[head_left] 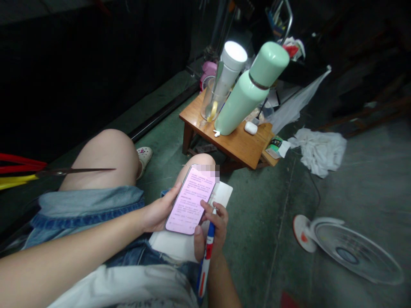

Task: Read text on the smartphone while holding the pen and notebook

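My left hand (160, 209) is closed around the left side of a smartphone (188, 205), whose lit pinkish screen shows lines of text too small to read. My right hand (216, 226) grips a blue, white and red pen (208, 252), with one finger at the phone's right edge over the screen. Under the phone, on my lap, lies a white sheet or pad (224, 194); most of it is covered. From the left edge, scissors (41, 172) with red and yellow handles point across my thigh.
Ahead, a small wooden stool (237, 147) bears a mint-green thermos bottle (240, 100), a clear cup (208, 100) with a white-lidded bottle (229, 64), and a white earbud case (251, 128). At right are a crumpled white cloth or bag (321, 149) and a fan (348, 252).
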The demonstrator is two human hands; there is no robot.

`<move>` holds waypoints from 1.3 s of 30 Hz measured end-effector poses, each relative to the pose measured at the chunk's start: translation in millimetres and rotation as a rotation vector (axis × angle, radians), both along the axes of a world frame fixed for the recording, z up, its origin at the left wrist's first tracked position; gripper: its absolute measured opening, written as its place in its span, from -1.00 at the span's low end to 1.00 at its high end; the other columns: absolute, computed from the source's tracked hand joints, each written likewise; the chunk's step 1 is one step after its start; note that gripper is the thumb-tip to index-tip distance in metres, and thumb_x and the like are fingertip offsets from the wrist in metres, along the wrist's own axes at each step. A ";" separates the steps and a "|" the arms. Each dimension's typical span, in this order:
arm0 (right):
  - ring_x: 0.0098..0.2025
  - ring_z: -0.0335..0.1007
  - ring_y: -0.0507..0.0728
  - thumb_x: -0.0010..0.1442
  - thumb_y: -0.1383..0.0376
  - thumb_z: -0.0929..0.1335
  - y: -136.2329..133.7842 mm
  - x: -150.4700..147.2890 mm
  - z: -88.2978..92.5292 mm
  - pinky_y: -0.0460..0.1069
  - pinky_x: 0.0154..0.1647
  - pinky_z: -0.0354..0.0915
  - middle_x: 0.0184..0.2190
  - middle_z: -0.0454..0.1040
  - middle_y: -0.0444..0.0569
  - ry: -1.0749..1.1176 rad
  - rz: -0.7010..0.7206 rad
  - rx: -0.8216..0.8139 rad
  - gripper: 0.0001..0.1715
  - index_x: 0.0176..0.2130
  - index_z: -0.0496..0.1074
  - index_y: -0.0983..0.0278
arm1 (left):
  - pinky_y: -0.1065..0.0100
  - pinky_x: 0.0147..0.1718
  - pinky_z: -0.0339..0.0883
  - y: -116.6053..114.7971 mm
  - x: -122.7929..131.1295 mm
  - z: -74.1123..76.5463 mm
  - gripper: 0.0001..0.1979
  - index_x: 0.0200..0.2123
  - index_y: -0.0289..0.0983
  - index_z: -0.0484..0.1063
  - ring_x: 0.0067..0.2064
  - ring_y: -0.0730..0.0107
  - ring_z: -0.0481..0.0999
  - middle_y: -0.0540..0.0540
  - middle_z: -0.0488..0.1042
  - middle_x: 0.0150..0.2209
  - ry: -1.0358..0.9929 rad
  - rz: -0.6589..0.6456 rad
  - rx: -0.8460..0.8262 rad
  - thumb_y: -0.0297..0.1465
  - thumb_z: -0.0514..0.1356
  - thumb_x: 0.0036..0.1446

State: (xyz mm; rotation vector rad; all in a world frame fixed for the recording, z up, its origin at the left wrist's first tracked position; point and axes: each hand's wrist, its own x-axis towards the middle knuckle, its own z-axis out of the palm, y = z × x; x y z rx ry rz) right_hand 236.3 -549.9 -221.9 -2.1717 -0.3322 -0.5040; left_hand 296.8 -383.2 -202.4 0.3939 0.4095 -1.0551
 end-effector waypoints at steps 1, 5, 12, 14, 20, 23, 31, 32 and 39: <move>0.16 0.19 0.22 0.09 0.34 0.26 0.0 -0.1 0.0 0.26 0.04 0.25 -0.04 0.47 0.05 0.001 -0.002 -0.002 -0.65 -0.07 0.21 0.23 | 0.12 0.10 0.17 0.0 0.0 -0.3 -0.25 0.30 -0.37 0.01 0.09 0.06 0.43 -0.27 0.48 0.05 -0.003 0.000 -0.006 0.03 -0.21 0.22; 0.16 0.20 0.22 0.10 0.32 0.26 0.0 -0.1 0.6 0.26 0.02 0.26 -0.04 0.47 0.03 0.012 -0.007 -0.014 -0.65 -0.07 0.20 0.22 | 0.12 0.11 0.16 -0.4 0.6 0.4 -0.24 0.30 -0.37 0.01 0.09 0.06 0.42 -0.27 0.47 0.06 -0.002 -0.007 -0.003 0.04 -0.23 0.21; 0.16 0.21 0.21 0.08 0.35 0.26 0.3 1.4 1.9 0.26 0.03 0.25 -0.05 0.47 0.03 0.000 -0.001 -0.009 -0.63 -0.06 0.20 0.23 | 0.11 0.11 0.15 -0.9 0.3 2.4 -0.22 0.28 -0.45 0.01 0.10 0.05 0.42 -0.31 0.51 0.01 0.017 -0.006 0.025 0.03 -0.24 0.22; 0.16 0.22 0.22 0.07 0.35 0.26 0.3 1.3 1.6 0.26 0.03 0.25 -0.05 0.47 0.03 -0.001 -0.001 -0.009 -0.62 -0.07 0.20 0.23 | 0.11 0.11 0.16 -0.2 -0.2 1.5 -0.22 0.29 -0.44 0.01 0.10 0.05 0.42 -0.31 0.51 0.00 0.020 -0.006 0.023 0.03 -0.23 0.22; 0.17 0.18 0.22 0.04 0.40 0.28 -0.2 0.2 -0.3 0.26 0.04 0.24 -0.01 0.45 0.05 0.007 0.027 0.040 -0.57 -0.05 0.21 0.25 | 0.11 0.12 0.15 1.0 0.3 0.5 -0.23 0.29 -0.42 0.00 0.09 0.05 0.43 -0.29 0.51 0.01 0.018 -0.005 0.012 0.03 -0.21 0.22; 0.17 0.17 0.22 0.04 0.41 0.28 -0.2 0.2 -0.8 0.25 0.04 0.24 0.00 0.45 0.06 0.005 0.030 0.050 -0.57 -0.05 0.21 0.26 | 0.11 0.12 0.14 0.7 0.2 0.8 -0.23 0.29 -0.42 0.00 0.09 0.06 0.43 -0.30 0.52 0.00 0.019 -0.007 0.021 0.02 -0.23 0.22; 0.16 0.20 0.21 0.07 0.35 0.27 -0.6 1.1 1.0 0.25 0.06 0.22 -0.04 0.47 0.04 -0.009 0.012 -0.002 -0.61 -0.06 0.21 0.24 | 0.08 0.11 0.16 0.3 -1.0 -7.3 -0.23 0.28 -0.40 0.05 0.06 0.06 0.46 -0.30 0.53 -0.02 -0.015 0.010 -0.033 0.04 -0.22 0.21; 0.16 0.21 0.21 0.07 0.35 0.27 -0.6 1.2 1.1 0.25 0.05 0.22 -0.05 0.48 0.05 -0.010 0.013 -0.002 -0.62 -0.06 0.21 0.24 | 0.08 0.10 0.16 0.3 -1.0 -7.9 -0.23 0.27 -0.40 0.05 0.06 0.06 0.46 -0.30 0.53 -0.03 -0.014 0.008 -0.034 0.04 -0.22 0.21; 0.16 0.23 0.22 0.07 0.36 0.27 0.1 1.5 0.5 0.26 0.07 0.21 -0.04 0.47 0.05 -0.018 0.009 0.013 -0.61 -0.06 0.21 0.25 | 0.11 0.07 0.20 0.5 -1.3 -5.8 -0.25 0.27 -0.40 0.07 0.05 0.08 0.47 -0.29 0.54 -0.04 -0.008 0.022 -0.040 0.02 -0.21 0.23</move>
